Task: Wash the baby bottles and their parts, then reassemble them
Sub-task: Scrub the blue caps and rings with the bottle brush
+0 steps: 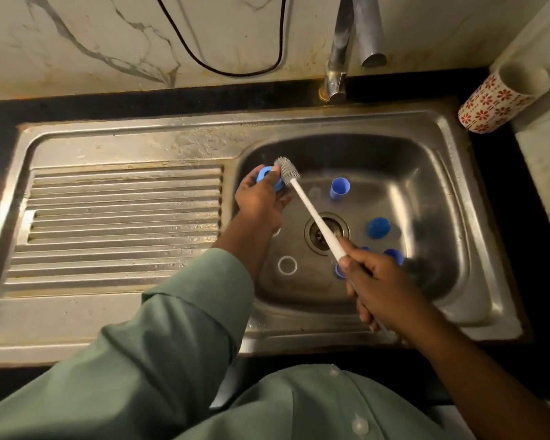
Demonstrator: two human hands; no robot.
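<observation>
Left hand (261, 198) grips blue collar ring (272, 178); right hand (378, 281) clamps bottle brush (311, 214) handle, long axis diagonal, bristle head pointing up-left against ring.

Left hand (261, 201) and right hand (378, 281) each curled in a grip.

Dim and yellowish all over. Shiny glare on the sink (451, 173) rim and tap (340, 58) — dark shadow at the basin's right side. Bent and stretched near the edges. A bit soft and blurry — most of all around the right hand (381, 281).
</observation>
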